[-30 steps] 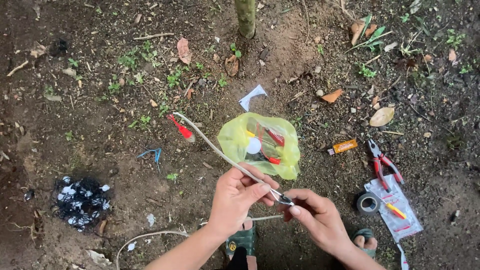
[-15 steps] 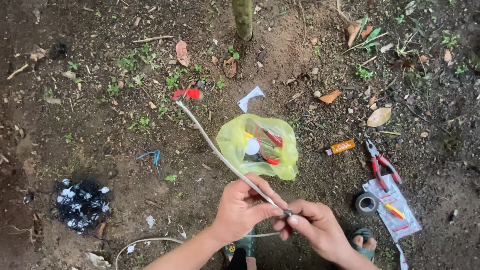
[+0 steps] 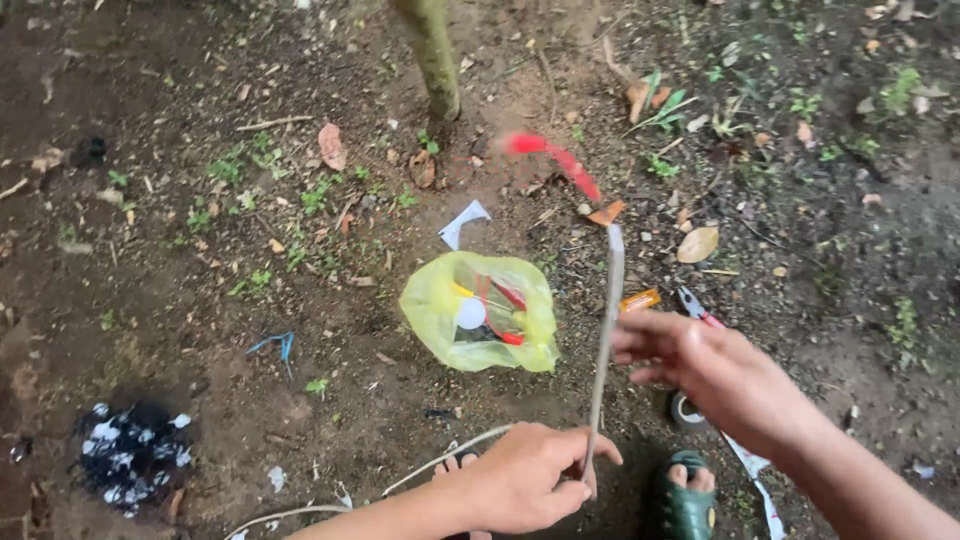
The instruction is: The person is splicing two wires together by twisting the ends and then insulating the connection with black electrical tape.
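Observation:
My left hand pinches the lower part of a thin pale cable that rises straight up the frame. At its far end a red connector piece shows as a blur. My right hand hovers beside the cable's middle, fingers slightly curled, touching or nearly touching it. A yellow plastic bag with small red and white parts lies on the dirt just left of the cable. The cable's tail trails left along the ground.
A thin green stem stands at the top. Red-handled pliers, an orange tube, a roll of black tape and a clear packet lie under my right hand. A black-and-white scrap heap sits lower left. My green sandal shows below.
The cable swung from pointing upper left to pointing straight up, its red end sweeping right. My right hand let go of the cable's lower end and rose to its middle.

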